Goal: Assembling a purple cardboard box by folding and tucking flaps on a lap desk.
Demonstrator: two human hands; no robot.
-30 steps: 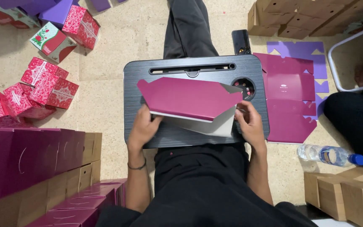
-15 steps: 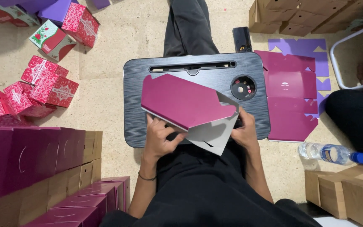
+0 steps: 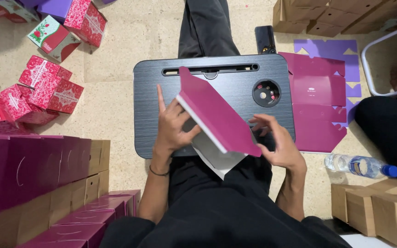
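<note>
A half-folded magenta cardboard box [image 3: 217,120] is gripped by the left hand [image 3: 173,126] over the black lap desk [image 3: 155,92], the right hand [image 3: 279,142] spread open, so it could be creased crookedly.

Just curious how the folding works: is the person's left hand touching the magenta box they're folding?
Touching. The head view shows the left hand pressed against the underside of the magenta box, its fingers on the white inner panel.

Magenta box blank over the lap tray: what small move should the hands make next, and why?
Probably bring the right hand back onto the magenta box blank. Only the left hand grips it, it stands tilted on edge over the black lap tray, half folded with its white inside open below, and the right hand's fingers hover just beside it.
</note>
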